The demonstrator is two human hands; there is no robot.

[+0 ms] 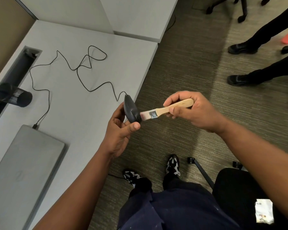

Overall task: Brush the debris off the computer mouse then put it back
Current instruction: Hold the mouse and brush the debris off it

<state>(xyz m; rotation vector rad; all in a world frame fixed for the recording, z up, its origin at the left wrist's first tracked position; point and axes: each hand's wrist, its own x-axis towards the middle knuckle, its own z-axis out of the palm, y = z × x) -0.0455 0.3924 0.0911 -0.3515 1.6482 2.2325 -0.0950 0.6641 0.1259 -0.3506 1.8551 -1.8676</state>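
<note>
You hold a brush (pixel 166 110) with a pale bare-wood handle and a shiny metal ferrule against a matt black plastic mouse (pixel 131 110). Your desk (pixel 70 90) looks smooth matt grey; the laptop (pixel 23 165) brushed grey; the carpet (pixel 181 63) ribbed and rough.

Closed grey laptop (pixel 23 166) on white desk (pixel 70 100), black mesh cup (pixel 15 95) lying on side nearby, office chair (pixel 239 188) on carpet (pixel 181 72).
</note>
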